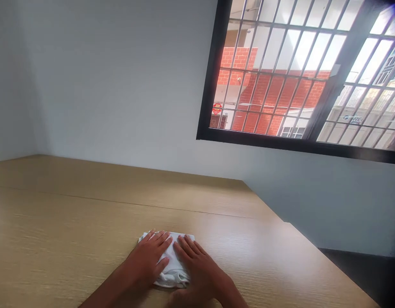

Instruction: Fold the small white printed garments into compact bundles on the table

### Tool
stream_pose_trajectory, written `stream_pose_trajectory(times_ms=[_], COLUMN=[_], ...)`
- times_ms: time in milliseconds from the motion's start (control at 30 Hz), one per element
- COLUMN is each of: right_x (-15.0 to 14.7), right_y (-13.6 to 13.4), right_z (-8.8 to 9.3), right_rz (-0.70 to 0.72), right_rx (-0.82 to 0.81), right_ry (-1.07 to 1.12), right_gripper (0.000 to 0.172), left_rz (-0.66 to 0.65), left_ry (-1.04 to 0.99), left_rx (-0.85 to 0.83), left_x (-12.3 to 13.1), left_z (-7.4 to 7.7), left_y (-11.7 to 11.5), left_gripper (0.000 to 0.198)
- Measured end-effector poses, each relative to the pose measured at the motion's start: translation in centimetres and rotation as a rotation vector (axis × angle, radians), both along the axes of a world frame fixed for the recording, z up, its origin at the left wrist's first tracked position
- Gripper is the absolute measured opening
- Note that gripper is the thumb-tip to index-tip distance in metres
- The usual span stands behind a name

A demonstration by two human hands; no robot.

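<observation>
- Folded white cloth (172,279): compact, layered square, lying on the near part of the table (72,222).
- Left hand (146,256), right hand (197,267): side by side, open, pressing flat on the cloth, not clamping it.

Folded cloth (170,259) lies flat on the worktop (72,222), directly before the wearer. Left hand (146,258) rests on the cloth's left side, right hand (198,268) on its right side; the two lie just beside each other. A seam (120,200) crosses the worktop beyond the cloth. Wall (120,85) stands behind the worktop. Barred window (274,72) is set in that wall, upper right of the cloth.
</observation>
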State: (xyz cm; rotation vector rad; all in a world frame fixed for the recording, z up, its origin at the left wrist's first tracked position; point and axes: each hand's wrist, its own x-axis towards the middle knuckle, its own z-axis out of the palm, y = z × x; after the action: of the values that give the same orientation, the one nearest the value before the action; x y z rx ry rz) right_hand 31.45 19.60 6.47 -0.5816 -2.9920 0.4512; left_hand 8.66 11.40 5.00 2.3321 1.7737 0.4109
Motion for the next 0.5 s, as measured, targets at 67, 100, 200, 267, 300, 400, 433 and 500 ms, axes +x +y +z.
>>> stream_pose_trajectory(times_ms=[67, 100, 200, 267, 300, 400, 433, 500], right_x=[0.4, 0.5, 0.2, -0.7, -1.3, -3.6, -4.3, -5.3], right_y=[0.0, -0.2, -0.8, -0.9, -0.8, -0.2, -0.1, 0.2], right_z=[1.2, 1.9, 3.5, 3.7, 3.5, 2.1, 1.4, 0.1], right_rz=[-0.105, -0.158, -0.260, -0.313, -0.346, -0.379, -0.367, -0.342], right_rx=[-0.024, -0.036, -0.037, 0.003, 0.024, 0.000, -0.038, -0.095], right_ry=[-0.083, -0.122, -0.177, -0.137, -0.091, 0.121, 0.183, 0.231], right_gripper=[0.104, 0.097, 0.073, 0.062, 0.059, 0.052, 0.049, 0.046], left_rz=[-0.007, -0.005, 0.015, 0.043, 0.054, 0.072, 0.078, 0.096], left_ry=[0.031, 0.035, 0.049, 0.033, 0.021, 0.022, 0.031, 0.040], left_rx=[-0.057, -0.073, -0.053, -0.009, 0.008, 0.038, 0.039, 0.025], left_x=[-1.0, -1.5, -1.4, 0.0, 0.9, 3.8, 4.5, 5.1], left_z=[0.2, 0.3, 0.3, 0.2, 0.2, 0.6, 0.8, 1.2], left_y=[0.2, 0.3, 0.3, 0.4, 0.4, 0.6, 0.6, 0.5], left_gripper=[0.058, 0.062, 0.068, 0.067, 0.066, 0.064, 0.064, 0.064])
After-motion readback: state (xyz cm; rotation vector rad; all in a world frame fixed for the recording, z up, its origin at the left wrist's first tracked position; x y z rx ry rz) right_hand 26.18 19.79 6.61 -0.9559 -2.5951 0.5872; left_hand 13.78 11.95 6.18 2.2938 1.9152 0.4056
